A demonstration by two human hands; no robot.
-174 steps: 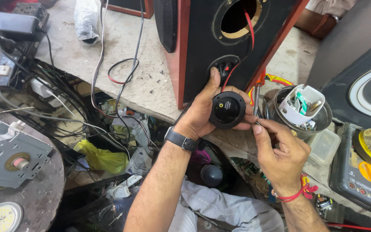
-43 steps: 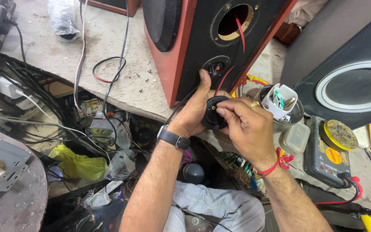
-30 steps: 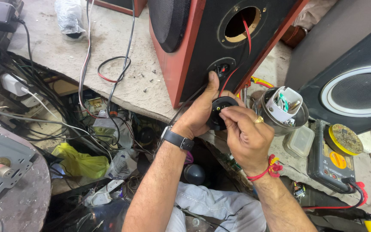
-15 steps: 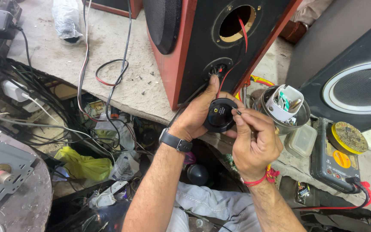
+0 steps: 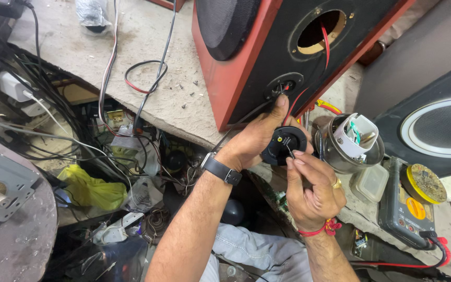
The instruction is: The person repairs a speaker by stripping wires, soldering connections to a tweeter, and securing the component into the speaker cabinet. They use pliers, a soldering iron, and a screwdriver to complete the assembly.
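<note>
Small black tweeter (image 5: 284, 145) is out of the speaker cabinet (image 5: 267, 62), held just below its small round cutout (image 5: 285, 85). Left hand (image 5: 254, 140) has its fingers wrapped round the tweeter's rim. Right hand (image 5: 311, 189) pinches a thin wire end together at the tweeter's back terminals. Looks like wiring is mid-way; the tweeter isn't seated, and the large upper cutout (image 5: 320, 32) is bare, with a red wire (image 5: 328, 44) hanging out.

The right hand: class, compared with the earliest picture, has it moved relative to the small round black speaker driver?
Yes. The right hand has moved up and left, from beside the small round black speaker driver to touching its back with its fingertips.
</note>
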